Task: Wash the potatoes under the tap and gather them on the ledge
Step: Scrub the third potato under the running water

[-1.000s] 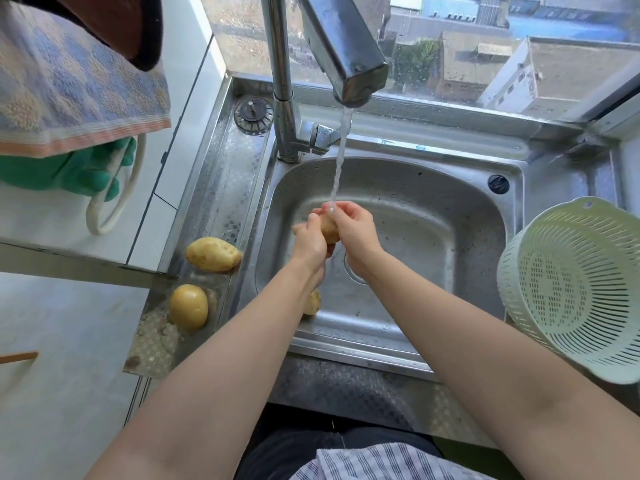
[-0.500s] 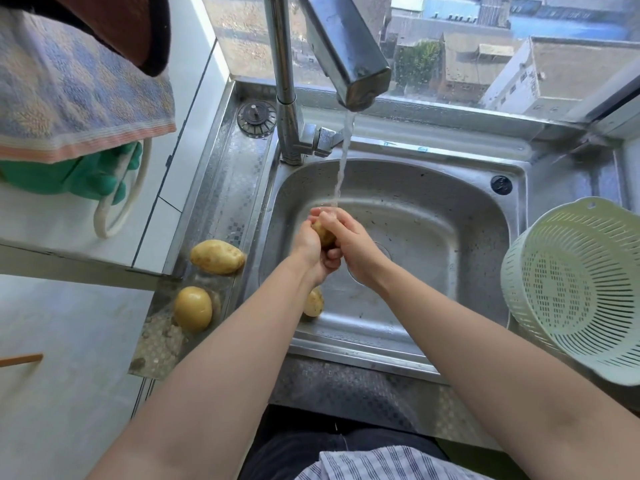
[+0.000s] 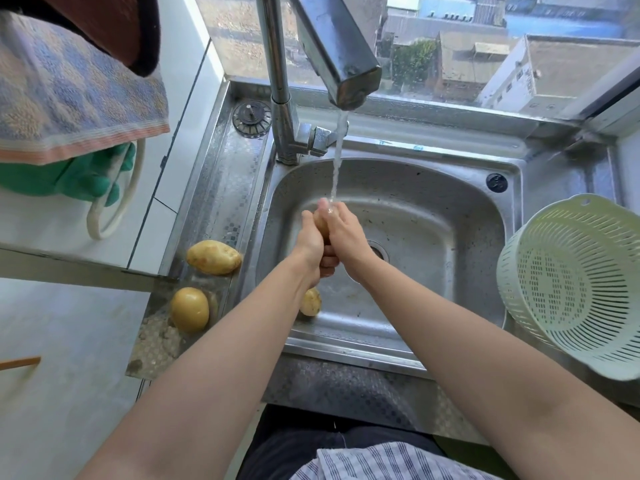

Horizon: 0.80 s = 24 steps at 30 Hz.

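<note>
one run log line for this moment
both hands: left hand, right hand rub potato under tap | ledge: two potatoes | sink: one

Home kitchen: steel sink (image 3: 450, 209), tap (image 3: 332, 46).

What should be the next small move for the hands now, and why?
Probably carry the held potato left and set it on the ledge beside the two potatoes already there. Both the left hand and right hand rub it under the running water, and another potato waits in the sink.
</note>
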Each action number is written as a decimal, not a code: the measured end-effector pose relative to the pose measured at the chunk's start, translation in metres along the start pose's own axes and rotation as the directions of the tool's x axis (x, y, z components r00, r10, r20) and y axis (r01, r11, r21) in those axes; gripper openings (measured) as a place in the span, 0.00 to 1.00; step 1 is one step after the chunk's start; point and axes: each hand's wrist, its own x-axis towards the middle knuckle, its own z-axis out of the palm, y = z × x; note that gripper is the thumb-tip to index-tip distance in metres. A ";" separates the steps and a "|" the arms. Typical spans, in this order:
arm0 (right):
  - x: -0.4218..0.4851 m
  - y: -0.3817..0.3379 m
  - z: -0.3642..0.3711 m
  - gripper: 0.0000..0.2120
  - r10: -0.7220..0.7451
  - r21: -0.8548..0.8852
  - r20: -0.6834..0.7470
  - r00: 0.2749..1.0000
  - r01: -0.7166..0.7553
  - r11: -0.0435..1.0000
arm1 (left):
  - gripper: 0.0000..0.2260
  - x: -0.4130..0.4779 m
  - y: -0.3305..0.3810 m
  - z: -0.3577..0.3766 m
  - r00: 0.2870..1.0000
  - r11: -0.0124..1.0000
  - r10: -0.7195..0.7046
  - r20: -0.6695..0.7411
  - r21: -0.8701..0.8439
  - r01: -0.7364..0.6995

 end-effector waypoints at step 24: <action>0.006 0.008 -0.015 0.14 0.048 0.236 0.024 0.999 -0.052 0.970 | 0.29 -0.001 -0.001 -0.011 1.000 1.000 0.015 0.006 0.011 -0.015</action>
